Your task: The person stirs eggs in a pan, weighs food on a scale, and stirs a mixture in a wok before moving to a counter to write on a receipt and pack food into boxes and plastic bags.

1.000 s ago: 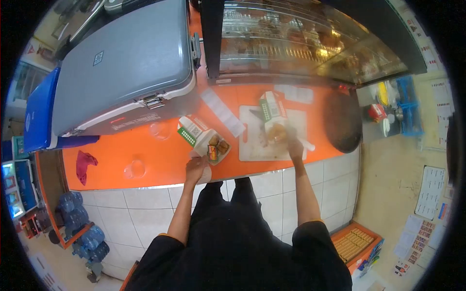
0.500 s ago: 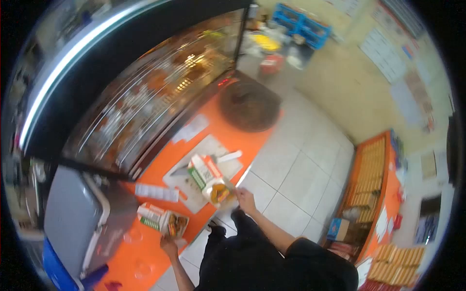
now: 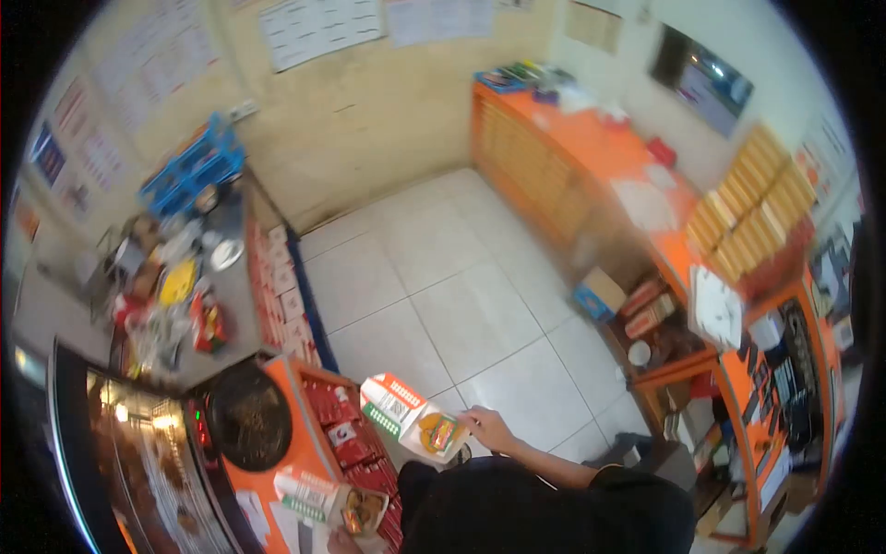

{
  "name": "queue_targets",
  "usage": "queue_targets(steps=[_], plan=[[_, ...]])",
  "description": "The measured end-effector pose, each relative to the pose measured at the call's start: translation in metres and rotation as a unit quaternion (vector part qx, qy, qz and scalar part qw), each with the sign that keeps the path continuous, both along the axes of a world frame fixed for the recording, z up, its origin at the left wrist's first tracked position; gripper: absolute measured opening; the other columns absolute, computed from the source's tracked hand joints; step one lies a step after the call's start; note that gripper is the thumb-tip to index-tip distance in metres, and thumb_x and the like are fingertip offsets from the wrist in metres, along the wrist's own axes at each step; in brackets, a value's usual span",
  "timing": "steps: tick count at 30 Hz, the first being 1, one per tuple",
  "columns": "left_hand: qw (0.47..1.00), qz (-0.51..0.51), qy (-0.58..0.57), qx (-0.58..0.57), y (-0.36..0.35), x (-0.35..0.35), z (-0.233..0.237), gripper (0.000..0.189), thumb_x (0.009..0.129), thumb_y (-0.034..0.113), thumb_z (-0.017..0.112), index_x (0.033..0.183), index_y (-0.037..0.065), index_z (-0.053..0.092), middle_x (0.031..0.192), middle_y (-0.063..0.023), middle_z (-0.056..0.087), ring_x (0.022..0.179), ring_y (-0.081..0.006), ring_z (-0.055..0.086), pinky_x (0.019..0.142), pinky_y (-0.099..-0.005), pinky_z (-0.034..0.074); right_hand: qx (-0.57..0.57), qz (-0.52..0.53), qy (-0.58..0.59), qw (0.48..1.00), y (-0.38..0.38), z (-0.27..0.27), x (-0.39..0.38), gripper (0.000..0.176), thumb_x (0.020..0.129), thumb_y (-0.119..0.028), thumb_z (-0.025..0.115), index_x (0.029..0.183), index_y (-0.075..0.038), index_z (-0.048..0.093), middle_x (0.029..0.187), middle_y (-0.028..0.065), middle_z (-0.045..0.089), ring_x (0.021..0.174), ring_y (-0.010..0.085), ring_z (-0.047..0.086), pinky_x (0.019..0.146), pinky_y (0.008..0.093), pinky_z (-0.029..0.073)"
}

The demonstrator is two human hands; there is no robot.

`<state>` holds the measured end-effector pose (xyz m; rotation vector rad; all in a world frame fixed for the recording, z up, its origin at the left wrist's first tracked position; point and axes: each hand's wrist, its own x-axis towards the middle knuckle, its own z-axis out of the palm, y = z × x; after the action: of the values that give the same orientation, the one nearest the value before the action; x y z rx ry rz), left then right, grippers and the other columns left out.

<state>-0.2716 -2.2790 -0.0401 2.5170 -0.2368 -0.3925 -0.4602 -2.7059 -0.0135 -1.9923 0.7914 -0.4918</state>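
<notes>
My right hand (image 3: 489,430) grips the edge of an open cardboard takeaway box (image 3: 395,406), white with orange and green print and a black square code on its raised lid. Inside lie golden-brown food (image 3: 432,427) and a small red and green packet (image 3: 447,432). At the lower edge, my left hand (image 3: 343,540) holds a second open takeaway box (image 3: 306,499) of the same print, with browned, fried-looking pieces (image 3: 362,510) in it. Only part of this hand shows. Both boxes are held in front of my body, the left one over the orange counter (image 3: 311,439).
A round dark pan-like top (image 3: 249,420) sits beside the lit glass display case (image 3: 138,462). Red packs (image 3: 346,434) fill shelves below the counter. Across the tiled floor (image 3: 480,305) stands a long orange counter (image 3: 591,175) with stacked yellow boxes (image 3: 752,208). A blue crate (image 3: 194,171) is on the left.
My view has swung right, away from the display case toward the floor and far counter. Both boxes stay in my hands; the right one has moved off the counter, over the floor.
</notes>
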Motion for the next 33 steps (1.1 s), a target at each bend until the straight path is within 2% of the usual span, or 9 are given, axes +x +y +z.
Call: queue_targets(steps=[1, 4, 10, 12, 16, 20, 25, 32, 33], plan=[[0.993, -0.034, -0.074, -0.083, -0.065, 0.024, 0.012, 0.036, 0.093, 0.024, 0.048, 0.081, -0.009, 0.057, 0.069, -0.019, 0.057, 0.064, -0.0276, 0.052, 0.061, -0.0396, 0.04, 0.026, -0.051, -0.03, 0.998, -0.017, 0.013, -0.003, 0.026, 0.092, -0.025, 0.054, 0.091, -0.001, 0.065, 0.075, 0.0135, 0.06, 0.068, 0.0247, 0.063, 0.061, 0.0327, 0.049], [0.982, -0.161, -0.072, -0.061, -0.218, 0.07, 0.083, 0.033, 0.093, 0.022, 0.048, 0.091, -0.009, 0.06, 0.084, -0.0261, 0.061, 0.08, -0.0367, 0.059, 0.071, -0.0433, 0.044, 0.043, -0.119, -0.017, 0.992, -0.069, 0.023, -0.008, 0.027, 0.092, -0.024, 0.053, 0.097, 0.0, 0.064, 0.081, 0.0163, 0.06, 0.067, 0.0246, 0.062, 0.058, 0.0318, 0.051], [0.907, -0.414, -0.054, -0.06, -0.527, 0.136, 0.079, 0.029, 0.091, 0.022, 0.05, 0.093, -0.005, 0.063, 0.082, -0.0253, 0.062, 0.082, -0.0398, 0.06, 0.073, -0.0438, 0.045, 0.104, -0.324, -0.1, 0.935, -0.206, 0.017, -0.009, 0.03, 0.094, -0.024, 0.052, 0.092, 0.004, 0.064, 0.076, 0.0132, 0.058, 0.065, 0.0191, 0.062, 0.055, 0.0277, 0.051], [0.884, -0.458, 0.023, -0.097, -0.6, 0.151, 0.054, 0.028, 0.091, 0.021, 0.051, 0.096, -0.004, 0.063, 0.086, -0.0256, 0.063, 0.082, -0.0398, 0.061, 0.075, -0.0422, 0.046, 0.145, -0.379, -0.12, 0.906, -0.234, 0.016, -0.005, 0.03, 0.094, -0.022, 0.053, 0.095, 0.006, 0.064, 0.078, 0.0117, 0.06, 0.066, 0.0178, 0.062, 0.055, 0.0269, 0.052], [0.796, -0.589, 0.019, -0.14, -0.801, 0.12, 0.066, 0.028, 0.09, 0.021, 0.052, 0.096, -0.003, 0.063, 0.088, -0.0255, 0.063, 0.083, -0.0399, 0.062, 0.074, -0.041, 0.047, 0.136, -0.499, -0.164, 0.84, -0.339, 0.002, -0.009, 0.027, 0.092, -0.019, 0.055, 0.098, 0.005, 0.064, 0.094, 0.0148, 0.063, 0.07, 0.0173, 0.064, 0.057, 0.0278, 0.053], [0.709, -0.696, 0.088, -0.072, -0.971, 0.088, 0.067, 0.03, 0.091, 0.026, 0.05, 0.093, -0.002, 0.063, 0.086, -0.025, 0.062, 0.084, -0.0397, 0.061, 0.074, -0.0409, 0.047, 0.117, -0.596, -0.135, 0.783, -0.441, 0.012, -0.03, 0.029, 0.092, -0.022, 0.054, 0.095, 0.005, 0.065, 0.081, 0.013, 0.064, 0.065, 0.0166, 0.063, 0.053, 0.0276, 0.051], [0.64, -0.748, 0.148, -0.1, -1.168, 0.014, 0.066, 0.031, 0.09, 0.026, 0.052, 0.088, -0.002, 0.064, 0.083, -0.0248, 0.062, 0.081, -0.0392, 0.061, 0.071, -0.0427, 0.046, 0.068, -0.708, -0.12, 0.693, -0.586, -0.002, -0.072, 0.033, 0.094, -0.027, 0.051, 0.089, 0.003, 0.065, 0.065, 0.0088, 0.061, 0.058, 0.0143, 0.061, 0.051, 0.0277, 0.046], [0.508, -0.859, 0.069, 0.001, -1.414, -0.11, -0.001, 0.028, 0.088, 0.027, 0.055, 0.092, 0.001, 0.065, 0.09, -0.0233, 0.062, 0.084, -0.0342, 0.061, 0.075, -0.0394, 0.046, 0.029, -0.816, -0.095, 0.569, -0.778, -0.041, -0.136, 0.034, 0.094, -0.028, 0.05, 0.088, 0.003, 0.063, 0.07, 0.0127, 0.062, 0.061, 0.0182, 0.058, 0.059, 0.0324, 0.045], [0.503, -0.856, 0.1, -0.068, -1.439, -0.122, -0.032, 0.029, 0.089, 0.026, 0.053, 0.092, 0.0, 0.064, 0.09, -0.0233, 0.062, 0.083, -0.0358, 0.06, 0.075, -0.0404, 0.046, -0.018, -0.838, -0.072, 0.541, -0.803, -0.056, -0.144, 0.034, 0.094, -0.028, 0.05, 0.089, 0.003, 0.063, 0.072, 0.0142, 0.062, 0.065, 0.0209, 0.059, 0.061, 0.034, 0.046]])
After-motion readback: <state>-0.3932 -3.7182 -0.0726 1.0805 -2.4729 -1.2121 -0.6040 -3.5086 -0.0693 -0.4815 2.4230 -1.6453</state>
